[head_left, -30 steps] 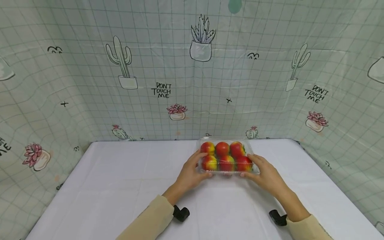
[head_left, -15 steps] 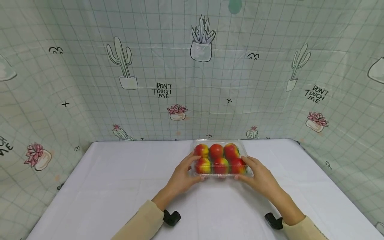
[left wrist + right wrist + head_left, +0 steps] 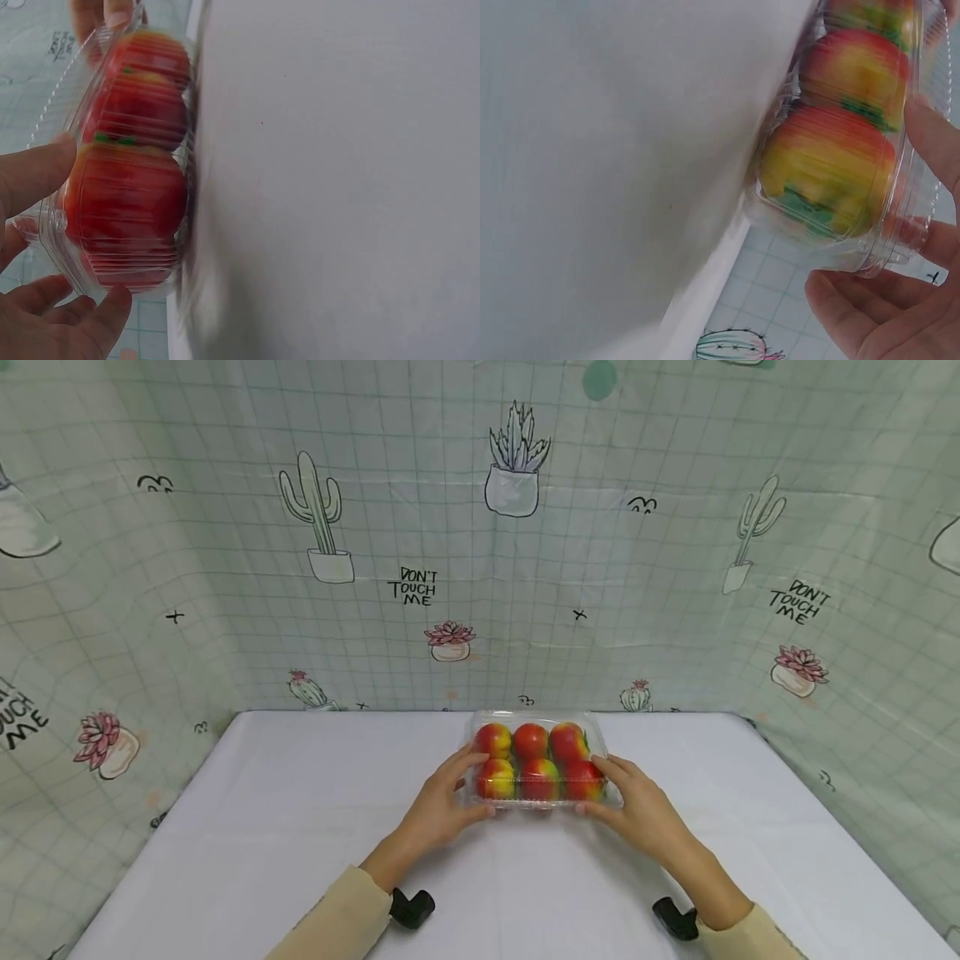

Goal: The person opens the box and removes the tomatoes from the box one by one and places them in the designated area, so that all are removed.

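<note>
A clear plastic clamshell box [image 3: 534, 805] sits on the white table, toward its far edge. Through its lid show several round red-and-yellow fruits [image 3: 538, 779] in two rows, with green leafy bits on them. My left hand [image 3: 441, 799] holds the left end of the box, thumb at the near side and fingers round the end. At the opposite end my right hand [image 3: 640, 807] grips it the same way. In the left wrist view the thumb [image 3: 45, 172] lies against the ridged rim. The right wrist view has the fingertips [image 3: 840, 300] at the box's corner.
White cloth covers the table [image 3: 300, 835]. Behind and at both sides hangs a pale green gridded curtain [image 3: 375, 518] printed with cacti and lettering. A black wrist mount [image 3: 412, 909] sits at the left sleeve, another black mount [image 3: 675, 919] at the right.
The box has slid left and a little toward me, with both hands moving along on its ends. The head view has shifted slightly.
</note>
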{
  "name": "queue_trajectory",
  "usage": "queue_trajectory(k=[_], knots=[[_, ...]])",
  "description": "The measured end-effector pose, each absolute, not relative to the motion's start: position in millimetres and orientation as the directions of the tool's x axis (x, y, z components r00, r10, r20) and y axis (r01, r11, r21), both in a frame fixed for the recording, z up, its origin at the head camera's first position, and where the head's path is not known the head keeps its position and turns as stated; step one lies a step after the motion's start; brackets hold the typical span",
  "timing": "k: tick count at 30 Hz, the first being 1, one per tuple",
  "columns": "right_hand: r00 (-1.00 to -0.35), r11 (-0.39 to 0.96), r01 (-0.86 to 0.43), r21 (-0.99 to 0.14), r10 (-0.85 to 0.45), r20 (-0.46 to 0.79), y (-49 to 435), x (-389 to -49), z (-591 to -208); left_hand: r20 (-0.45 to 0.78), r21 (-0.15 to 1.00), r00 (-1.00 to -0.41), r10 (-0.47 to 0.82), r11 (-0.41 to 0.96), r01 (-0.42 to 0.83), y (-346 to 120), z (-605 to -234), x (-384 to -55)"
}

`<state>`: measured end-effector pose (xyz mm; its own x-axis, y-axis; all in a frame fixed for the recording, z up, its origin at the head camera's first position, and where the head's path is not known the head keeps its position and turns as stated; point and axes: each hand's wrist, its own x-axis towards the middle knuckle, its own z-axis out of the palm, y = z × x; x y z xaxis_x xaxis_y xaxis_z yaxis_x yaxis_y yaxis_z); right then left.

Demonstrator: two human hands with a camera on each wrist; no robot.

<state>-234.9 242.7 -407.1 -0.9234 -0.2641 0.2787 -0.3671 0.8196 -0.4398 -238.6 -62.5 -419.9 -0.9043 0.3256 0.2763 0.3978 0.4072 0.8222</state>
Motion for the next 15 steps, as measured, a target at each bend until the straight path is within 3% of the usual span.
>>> queue_trajectory(k=[15], knots=[[-0.908,0.800,-0.403,-0.443,-0.288,0.305,225.0,-231.1,-408.6,0.281,0.813,-0.911,0.301,0.429,0.393,-80.3,-417.7,-228.0]])
